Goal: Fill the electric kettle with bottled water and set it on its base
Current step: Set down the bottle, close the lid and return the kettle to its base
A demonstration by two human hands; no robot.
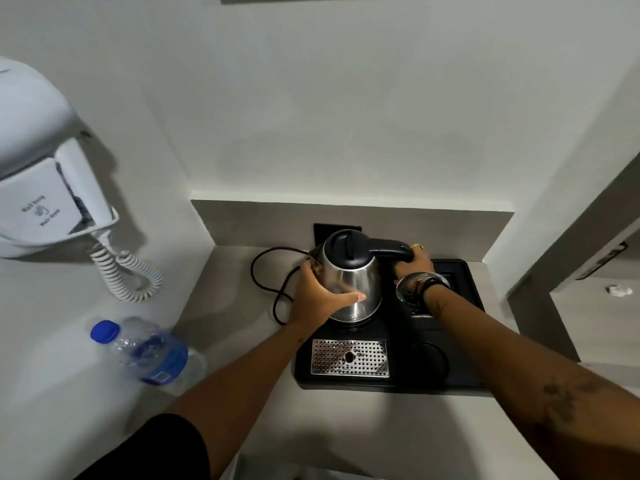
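Steel kettle (349, 285) sitting lid-down on black tray (460, 362) | right hand (414, 263) gripping its handle, left hand (318, 299) cupping its body | capped bottle (149, 353) lying aside | filling apparently pending or finished, cannot tell

Steel kettle (349, 282), black lid shut, black handle pointing right, spout to the left, upright at the back of a black tray (460, 372); base (353, 328) barely shows as a dark edge under it, contact unclear. Black cord (266, 289) loops to the left of it on the surface. Water bottle (152, 351), clear plastic, blue cap on, blue label, stands well left of the kettle, near the surface's front; water level can't be told.
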